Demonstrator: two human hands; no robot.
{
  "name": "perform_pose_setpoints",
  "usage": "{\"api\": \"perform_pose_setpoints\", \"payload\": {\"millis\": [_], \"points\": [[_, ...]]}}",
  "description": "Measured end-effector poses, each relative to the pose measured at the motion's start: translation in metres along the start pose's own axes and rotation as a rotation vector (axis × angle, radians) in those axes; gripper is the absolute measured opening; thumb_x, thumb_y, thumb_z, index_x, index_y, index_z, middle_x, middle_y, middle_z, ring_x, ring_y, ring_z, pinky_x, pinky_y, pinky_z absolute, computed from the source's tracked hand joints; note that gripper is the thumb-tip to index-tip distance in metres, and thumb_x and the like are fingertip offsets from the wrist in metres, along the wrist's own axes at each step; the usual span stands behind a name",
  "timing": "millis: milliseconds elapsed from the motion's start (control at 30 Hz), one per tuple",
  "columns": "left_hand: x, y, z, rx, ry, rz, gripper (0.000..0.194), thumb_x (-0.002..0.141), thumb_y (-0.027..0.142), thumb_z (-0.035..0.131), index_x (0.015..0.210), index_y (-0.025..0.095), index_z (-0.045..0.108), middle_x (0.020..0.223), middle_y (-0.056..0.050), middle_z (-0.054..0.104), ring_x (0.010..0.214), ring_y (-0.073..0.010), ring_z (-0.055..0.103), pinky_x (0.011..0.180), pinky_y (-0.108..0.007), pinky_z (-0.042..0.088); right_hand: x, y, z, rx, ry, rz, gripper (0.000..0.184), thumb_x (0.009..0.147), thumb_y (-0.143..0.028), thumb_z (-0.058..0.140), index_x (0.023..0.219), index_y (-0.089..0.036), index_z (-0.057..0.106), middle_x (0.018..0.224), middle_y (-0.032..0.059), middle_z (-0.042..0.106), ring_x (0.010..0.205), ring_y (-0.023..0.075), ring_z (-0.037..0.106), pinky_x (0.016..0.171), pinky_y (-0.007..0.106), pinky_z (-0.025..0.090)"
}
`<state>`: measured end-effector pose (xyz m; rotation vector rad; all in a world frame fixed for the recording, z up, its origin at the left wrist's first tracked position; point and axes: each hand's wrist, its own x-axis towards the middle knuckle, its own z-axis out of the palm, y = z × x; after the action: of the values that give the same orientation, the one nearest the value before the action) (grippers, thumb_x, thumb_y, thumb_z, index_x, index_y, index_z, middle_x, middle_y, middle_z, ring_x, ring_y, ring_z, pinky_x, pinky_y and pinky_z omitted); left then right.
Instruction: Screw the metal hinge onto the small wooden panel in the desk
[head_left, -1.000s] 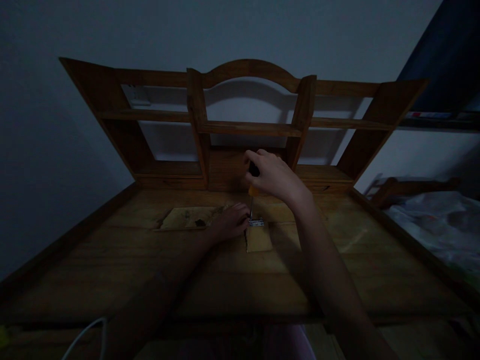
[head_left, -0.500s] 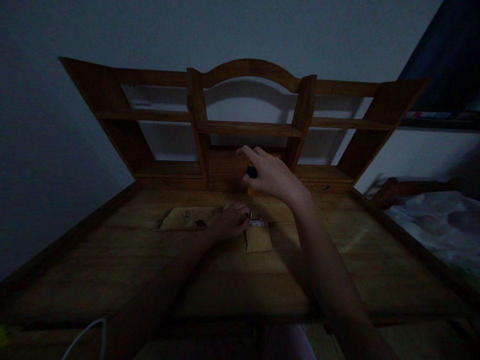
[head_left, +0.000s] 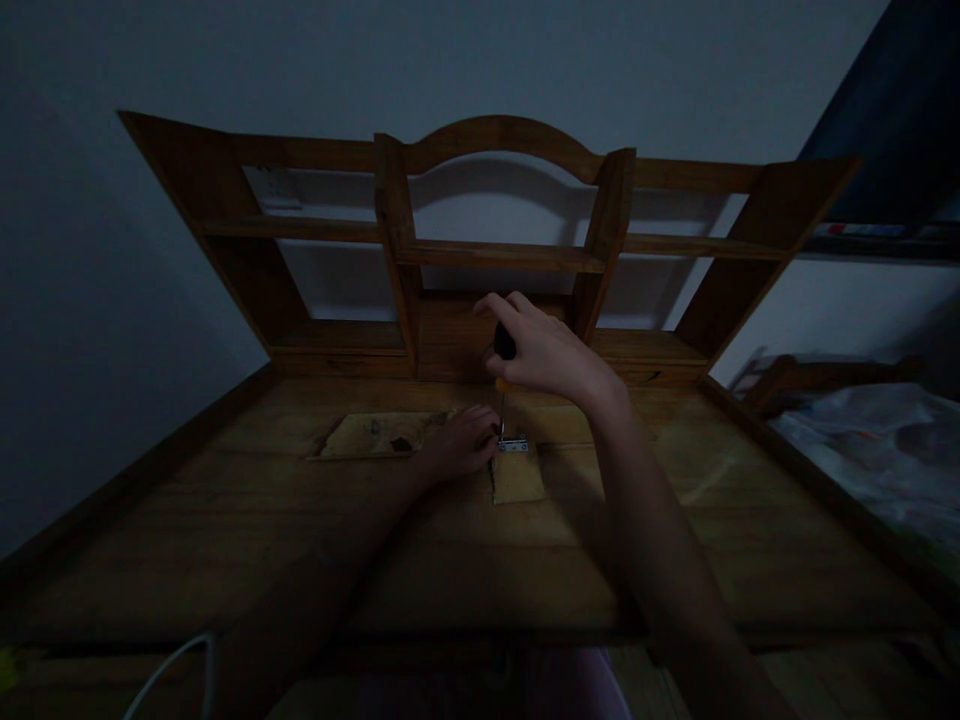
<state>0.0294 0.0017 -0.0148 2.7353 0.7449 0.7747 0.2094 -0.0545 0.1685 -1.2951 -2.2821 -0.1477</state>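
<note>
A screwdriver [head_left: 505, 342] with a black and yellow handle stands upright in my right hand [head_left: 544, 345], its fingers wrapped round the grip. The shaft runs down to the left end of a small metal hinge [head_left: 514, 446]. Beneath the hinge lies a small piece of light wood [head_left: 517, 478] on the desktop. My left hand [head_left: 469, 440] rests beside the hinge's left end, fingers curled together at the screwdriver's tip. Whatever its fingertips pinch is too small and dark to make out. Left of that hand, a longer wooden strip [head_left: 371, 436] with dark patches lies flat.
A wooden shelf unit [head_left: 499, 257] rises along the back of the desk [head_left: 300, 540] against the wall. Raised edges border the desk's sides. A white cable [head_left: 169, 668] loops at the lower left. Pale plastic-like sheeting [head_left: 870, 450] covers something at the right.
My right hand has turned very slightly on the screwdriver's handle. The left hand, hinge and wood pieces stay where they were.
</note>
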Motion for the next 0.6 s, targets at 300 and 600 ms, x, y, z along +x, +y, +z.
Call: {"api": "perform_pose_setpoints", "payload": {"millis": [300,600], "points": [[-0.001,0.001,0.002,-0.014,0.015,-0.004,0.014,0.093,0.016,0.053,0.105,0.022,0.058,0.108,-0.008,0.065,0.105,-0.0246,0.062,0.095,-0.042,0.053,0.001,0.006,0.004,-0.028,0.032,0.034,0.048,0.092,-0.036,0.064,0.137,-0.024,0.053,0.129,0.0111,0.061,0.112,0.0307,0.063,0.099,0.045,0.046],[0.0,0.009,0.001,-0.077,0.082,-0.053,0.011,0.09,0.014,0.056,0.097,0.021,0.059,0.103,-0.006,0.068,0.099,-0.0234,0.064,0.092,-0.039,0.052,0.003,0.015,0.001,0.018,-0.001,0.027,0.053,0.086,-0.022,0.063,0.137,-0.025,0.052,0.134,0.0108,0.059,0.117,0.031,0.062,0.098,0.043,0.047]]}}
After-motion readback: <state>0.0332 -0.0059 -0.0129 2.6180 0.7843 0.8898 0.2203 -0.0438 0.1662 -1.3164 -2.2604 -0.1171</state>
